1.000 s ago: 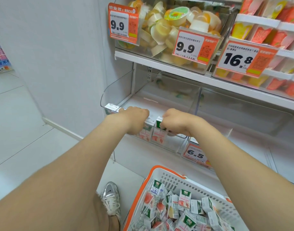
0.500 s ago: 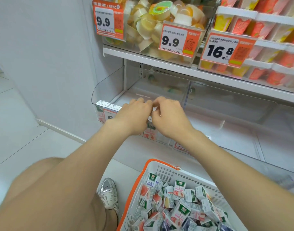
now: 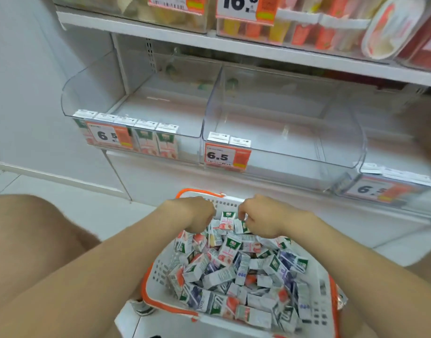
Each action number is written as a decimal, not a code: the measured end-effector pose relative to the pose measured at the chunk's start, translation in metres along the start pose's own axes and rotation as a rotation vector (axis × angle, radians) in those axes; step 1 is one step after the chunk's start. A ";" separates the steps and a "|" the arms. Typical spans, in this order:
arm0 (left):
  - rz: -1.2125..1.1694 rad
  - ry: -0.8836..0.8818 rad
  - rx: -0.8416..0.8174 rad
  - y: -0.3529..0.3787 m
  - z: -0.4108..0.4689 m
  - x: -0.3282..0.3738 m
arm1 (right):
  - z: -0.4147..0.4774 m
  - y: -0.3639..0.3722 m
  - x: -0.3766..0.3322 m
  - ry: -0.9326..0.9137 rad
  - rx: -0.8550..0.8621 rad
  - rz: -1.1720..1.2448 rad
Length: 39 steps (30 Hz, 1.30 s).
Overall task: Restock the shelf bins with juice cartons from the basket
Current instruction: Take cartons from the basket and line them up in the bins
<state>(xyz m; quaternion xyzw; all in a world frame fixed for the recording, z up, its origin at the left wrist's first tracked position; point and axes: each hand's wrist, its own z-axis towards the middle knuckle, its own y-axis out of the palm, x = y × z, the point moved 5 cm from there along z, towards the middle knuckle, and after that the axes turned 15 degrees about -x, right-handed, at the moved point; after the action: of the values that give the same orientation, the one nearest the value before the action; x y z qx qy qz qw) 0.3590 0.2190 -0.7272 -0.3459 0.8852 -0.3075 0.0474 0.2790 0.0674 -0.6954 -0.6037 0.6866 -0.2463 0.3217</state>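
The left hand (image 3: pixel 192 215) and right hand (image 3: pixel 265 215) hover over the far end of a white plastic basket with an orange rim (image 3: pixel 160 306), which is heaped with small white-and-green juice cartons (image 3: pixel 234 272). Both hands curl knuckles-up with the fingertips hidden beneath, so I cannot tell whether either grip has hold of a carton. Above, the clear plastic shelf bins (image 3: pixel 87 93) hold a few upright cartons (image 3: pixel 166 140) at their fronts. The rightmost bin is blurred and cut off.

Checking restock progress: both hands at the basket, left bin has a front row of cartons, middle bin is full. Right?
Not full: the head view shows the middle bin holding only two cartons, at its front left. Left hand and right hand at the basket, front row in the left bin: correct.
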 end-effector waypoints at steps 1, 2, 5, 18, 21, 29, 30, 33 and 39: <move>0.006 -0.013 -0.020 0.009 0.010 0.000 | 0.009 0.010 0.012 0.023 -0.035 -0.002; 0.010 -0.030 -0.048 0.019 0.019 -0.001 | 0.015 0.018 0.021 0.040 -0.060 0.000; 0.017 -0.084 -0.153 0.051 0.041 -0.003 | 0.036 0.041 0.032 0.047 -0.119 0.051; -0.212 -0.119 -0.180 0.126 0.078 0.012 | 0.089 0.123 -0.007 -0.015 -0.137 -0.118; -0.238 -0.158 -0.127 0.126 0.081 0.009 | 0.090 0.125 -0.011 -0.044 -0.089 -0.092; -0.235 -0.169 -0.086 0.128 0.083 0.007 | 0.073 0.113 -0.003 -0.014 -0.088 0.021; -0.247 -0.155 -0.094 0.125 0.081 0.007 | 0.069 0.109 -0.001 -0.005 -0.074 0.021; -0.252 -0.126 -0.116 0.124 0.077 0.006 | 0.054 0.095 0.003 0.005 -0.027 0.038; -0.122 -0.143 -0.116 0.130 0.079 0.006 | 0.029 0.084 0.002 0.009 0.045 0.030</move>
<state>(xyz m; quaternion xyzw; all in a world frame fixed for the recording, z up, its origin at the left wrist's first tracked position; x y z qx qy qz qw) 0.3021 0.2493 -0.8651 -0.4224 0.8731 -0.2328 0.0716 0.2438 0.0792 -0.7765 -0.5847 0.6914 -0.2594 0.3358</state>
